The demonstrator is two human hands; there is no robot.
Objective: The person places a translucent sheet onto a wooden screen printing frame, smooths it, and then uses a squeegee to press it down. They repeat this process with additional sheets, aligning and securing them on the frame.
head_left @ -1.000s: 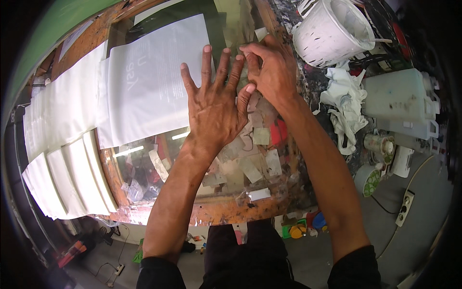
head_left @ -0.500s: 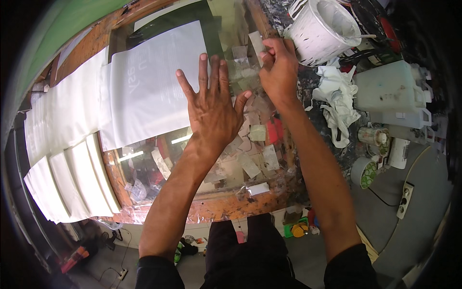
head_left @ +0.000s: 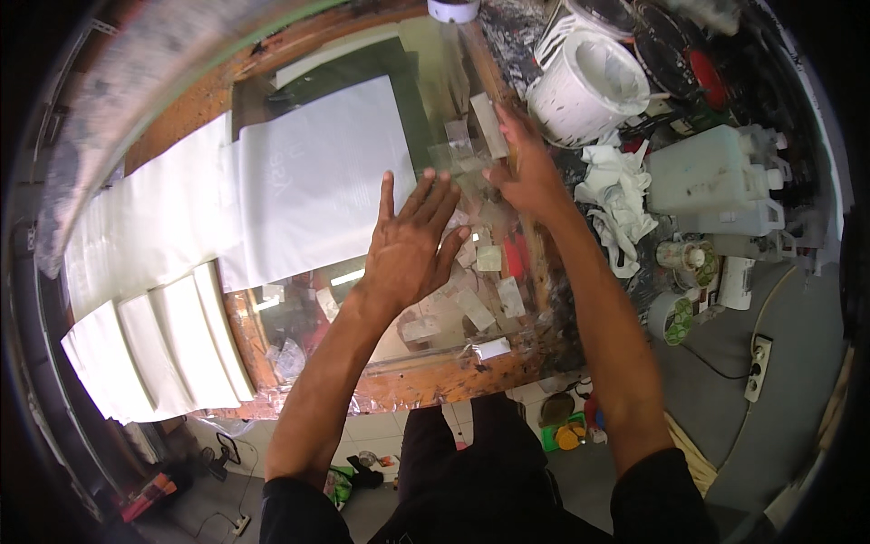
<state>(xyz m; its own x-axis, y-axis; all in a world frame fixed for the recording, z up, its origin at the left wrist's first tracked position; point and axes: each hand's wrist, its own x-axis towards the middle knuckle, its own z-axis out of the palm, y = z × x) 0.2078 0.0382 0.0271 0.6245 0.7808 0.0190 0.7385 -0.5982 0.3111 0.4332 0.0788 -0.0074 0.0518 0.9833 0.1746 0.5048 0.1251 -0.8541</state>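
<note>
My left hand (head_left: 406, 238) is open, its fingers spread, at the lower right corner of a translucent white plastic sheet (head_left: 317, 181). Whether it touches the sheet or hovers just above, I cannot tell. The sheet lies over a dark green piece (head_left: 410, 100) on a glass-topped table with a wooden border (head_left: 426, 385). My right hand (head_left: 533, 177) is at the right side of the glass, fingers stretched forward and thumb apart, slightly blurred. Beside its fingers lies a pale flat strip (head_left: 489, 125). Nothing shows in either hand.
Stacked white sheets (head_left: 154, 344) cover the table's left side. A blurred frame edge (head_left: 118, 118) slants across the upper left. On the right stand a paint-smeared white bucket (head_left: 589, 91), crumpled white cloth or paper (head_left: 616, 199) and plastic jugs (head_left: 702, 172). A tape roll (head_left: 453, 9) sits at the far edge.
My right hand has loosened from a closed grip into stretched fingers. My left hand's fingers are drawn closer together and nearer me. The view has shifted, and the frame edge now shows at upper left.
</note>
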